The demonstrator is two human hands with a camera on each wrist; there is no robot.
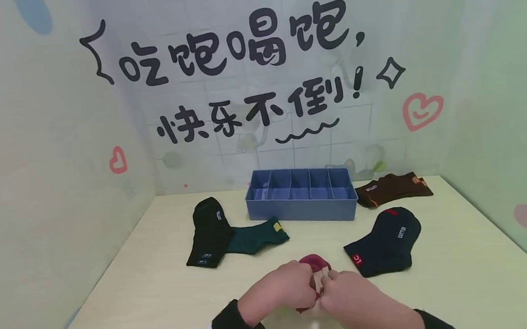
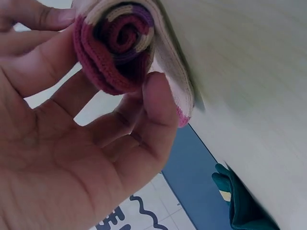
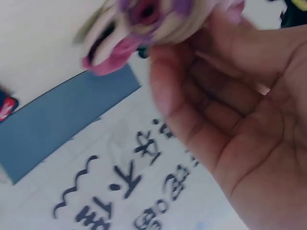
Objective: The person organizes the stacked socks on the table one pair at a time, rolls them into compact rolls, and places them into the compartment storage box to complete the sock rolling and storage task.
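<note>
gripping one end of the part-rolled sock [image 2: 108, 67] with the left hand [image 1: 292, 285], thumb and fingertips bent in close; gripping the other end with the right hand [image 1: 353, 296], fingers curled beneath, blurred in its wrist view. held between both, just over or on the tabletop [image 1: 130, 296]; cannot tell which. wind toward 12 o'clock, judging by the unrolled length and its pink tip [image 2: 183, 116] pointing that way. draw that length flat first, turn both ends evenly, and snug in the looser outer layers; risk unwinding if easing off one side. steer clear of the dark green sock [image 1: 252, 238] and overlapping black sock [image 1: 209, 234] at 10 o'clock, and the navy sock [image 1: 386, 242] at 2. farther out, see the divided blue tray [image 1: 301, 209] at 12, brown sock [image 1: 393, 188] between 1 and 2.
</note>
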